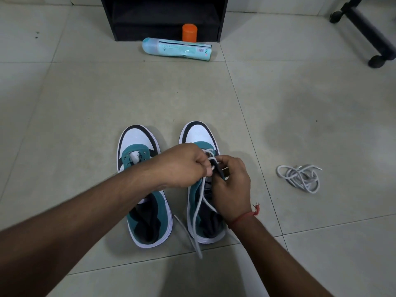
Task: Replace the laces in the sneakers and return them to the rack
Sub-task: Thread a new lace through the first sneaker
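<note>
Pinching the grey lace [198, 213] over the right sneaker [200, 133], left hand [182, 166] and right hand [232, 185] meet; left sneaker [137, 138] beside, spare lace [300, 176] right, pale blue bottle [177, 49] with unreadable label and orange cap [189, 32] before the black rack [164, 18]

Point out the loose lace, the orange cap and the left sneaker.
loose lace [300, 177], head view, middle of the tangle on the floor.
orange cap [189, 32], head view, its side wall.
left sneaker [137, 137], head view, white toe box.

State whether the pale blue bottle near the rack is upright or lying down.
Lying down: the pale blue bottle rests lengthwise on the floor.
</note>
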